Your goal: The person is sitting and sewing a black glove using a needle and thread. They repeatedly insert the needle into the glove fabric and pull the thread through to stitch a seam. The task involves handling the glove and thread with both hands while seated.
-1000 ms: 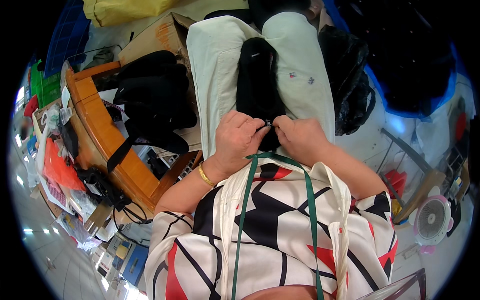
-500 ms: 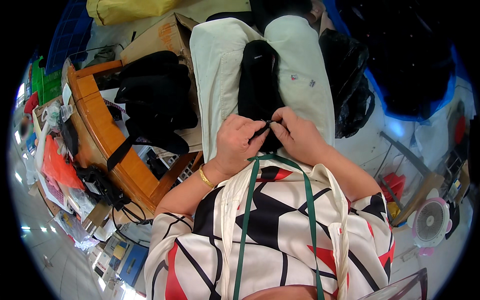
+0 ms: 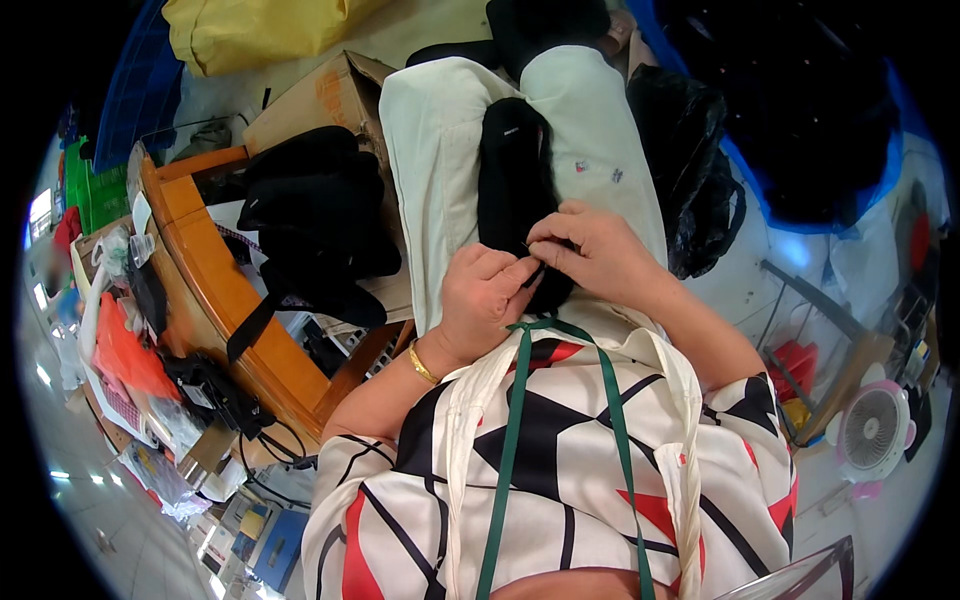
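Between left hand's (image 3: 487,297) pinching fingers, black cloth (image 3: 512,180); right hand (image 3: 598,256) close, hold unclear

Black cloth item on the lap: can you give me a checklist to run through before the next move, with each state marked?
1. Black cloth item lying between the legs of the light trousers: ok.
2. Left hand at the item's near end: ok.
3. Right hand close to the left: ok.
4. Small detail between the hands visible: cannot tell, too small and partly covered.
5. Green ribbon well away from the left hand: not ok, it passes close by.
6. Pile of black items apart from both hands: ok.
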{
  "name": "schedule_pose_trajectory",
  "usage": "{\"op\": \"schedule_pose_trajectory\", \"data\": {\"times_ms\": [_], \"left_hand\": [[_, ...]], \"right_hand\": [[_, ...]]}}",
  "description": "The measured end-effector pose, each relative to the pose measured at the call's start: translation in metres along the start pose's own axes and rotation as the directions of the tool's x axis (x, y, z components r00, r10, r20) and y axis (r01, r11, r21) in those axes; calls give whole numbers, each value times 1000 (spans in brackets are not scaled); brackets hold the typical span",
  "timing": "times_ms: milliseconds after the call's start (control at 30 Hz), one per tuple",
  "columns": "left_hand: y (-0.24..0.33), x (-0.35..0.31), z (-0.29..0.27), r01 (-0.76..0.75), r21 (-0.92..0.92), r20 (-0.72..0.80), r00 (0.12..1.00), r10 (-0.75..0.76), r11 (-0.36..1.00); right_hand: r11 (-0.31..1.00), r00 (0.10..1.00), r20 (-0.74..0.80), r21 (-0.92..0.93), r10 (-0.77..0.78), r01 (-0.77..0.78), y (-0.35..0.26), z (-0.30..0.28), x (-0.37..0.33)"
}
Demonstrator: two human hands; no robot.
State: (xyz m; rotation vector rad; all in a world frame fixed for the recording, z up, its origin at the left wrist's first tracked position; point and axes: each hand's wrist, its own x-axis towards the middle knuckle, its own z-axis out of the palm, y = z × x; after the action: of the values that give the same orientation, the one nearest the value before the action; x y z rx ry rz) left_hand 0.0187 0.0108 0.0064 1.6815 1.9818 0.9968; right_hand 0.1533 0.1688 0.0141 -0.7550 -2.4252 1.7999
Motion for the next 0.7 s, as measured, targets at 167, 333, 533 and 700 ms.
{"op": "schedule_pose_trajectory", "data": {"times_ms": [167, 333, 533, 700], "left_hand": [[-1, 2, -1, -32, -58, 26, 999, 34, 998], [0, 6, -2, -6, -44, 111, 994, 11, 999], [0, 4, 2, 100, -76, 40, 994, -97, 992], [-4, 2, 1, 76, -113, 28, 997, -73, 991]], "right_hand": [[996, 995, -35, -33, -88, 87, 7, 21, 9], [978, 945, -273, 54, -178, 200, 1, 33, 36], [762, 946, 120, 565, 302, -315, -14, -8, 36], [403, 997, 58, 913, 43, -70, -28, -29, 38]]}}
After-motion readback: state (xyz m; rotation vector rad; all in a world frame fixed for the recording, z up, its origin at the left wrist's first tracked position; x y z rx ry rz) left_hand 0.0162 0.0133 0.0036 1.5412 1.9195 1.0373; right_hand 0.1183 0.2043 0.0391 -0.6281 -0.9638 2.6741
